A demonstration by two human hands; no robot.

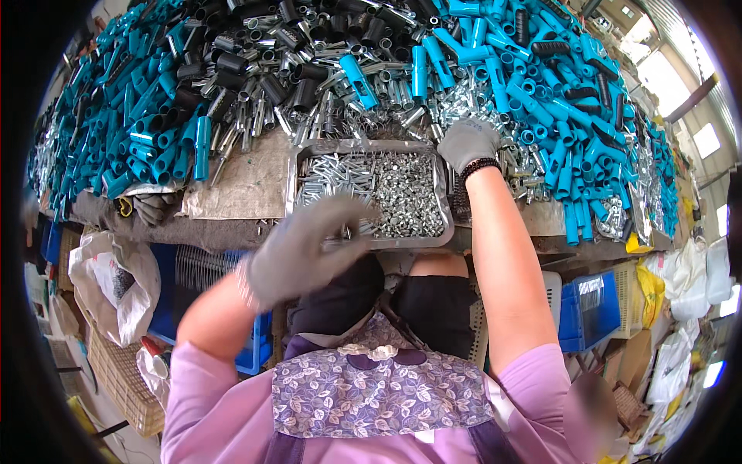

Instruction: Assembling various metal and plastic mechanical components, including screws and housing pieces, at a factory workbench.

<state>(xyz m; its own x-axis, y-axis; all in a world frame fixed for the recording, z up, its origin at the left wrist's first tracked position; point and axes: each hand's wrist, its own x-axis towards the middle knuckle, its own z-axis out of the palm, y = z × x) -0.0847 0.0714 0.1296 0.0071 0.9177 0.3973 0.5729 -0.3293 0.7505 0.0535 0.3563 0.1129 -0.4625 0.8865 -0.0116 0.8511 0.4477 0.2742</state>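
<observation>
A shallow metal tray [447, 203] lies at the near edge of the bench. Thin silvery pins [332, 172] fill its left side, and small nut-like metal pieces [406, 197] its right side. Over the tray's near left corner is my left hand [305, 247] in a grey glove, thumb held off from the fingers; motion smears it, so I cannot tell if it holds anything. My right hand [469, 145], gloved too, reaches past the tray's far right corner onto a heap of small shiny metal parts [464, 106]. Its fingertips are hidden among them.
Teal tubular parts [147, 135] are piled at the left and more teal parts [553, 100] at the right. Black sleeves and metal tubes [301, 89] cover the back middle. Below the bench are a white sack [116, 286], a blue crate [591, 309] and a beige basket [124, 379].
</observation>
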